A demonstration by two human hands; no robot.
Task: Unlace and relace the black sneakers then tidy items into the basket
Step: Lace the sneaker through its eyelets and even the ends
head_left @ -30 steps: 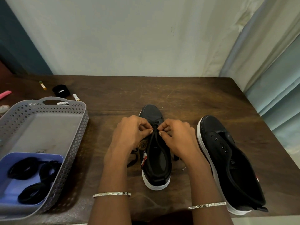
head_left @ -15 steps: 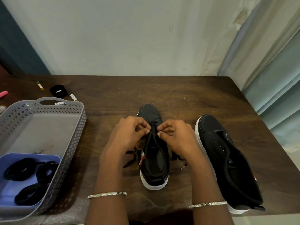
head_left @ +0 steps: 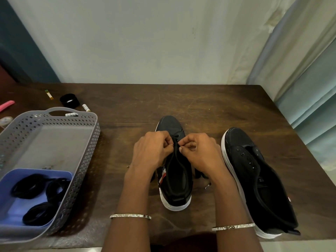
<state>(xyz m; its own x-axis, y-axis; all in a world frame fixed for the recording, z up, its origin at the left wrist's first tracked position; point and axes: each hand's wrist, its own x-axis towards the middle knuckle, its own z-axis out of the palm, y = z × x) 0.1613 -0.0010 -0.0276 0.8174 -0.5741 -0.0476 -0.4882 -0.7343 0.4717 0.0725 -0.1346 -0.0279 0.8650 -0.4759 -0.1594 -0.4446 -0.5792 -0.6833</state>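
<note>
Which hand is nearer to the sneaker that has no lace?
The right hand. It pinches the lace over the middle sneaker, just left of the laceless sneaker, apart from it. The left hand pinches the lace too, farther left.

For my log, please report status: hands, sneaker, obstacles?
The left hand and right hand pinch thin black lace at front eyelets of middle black white-soled sneaker. Beside it, second black sneaker unlaced. Nothing in the way.

basket (head_left: 87, 142) at left of bench (head_left: 200, 106); tray (head_left: 36, 179) with laces (head_left: 36, 186) in it; two sneakers (head_left: 175, 190) (head_left: 258, 179) side by side to its right.
</note>
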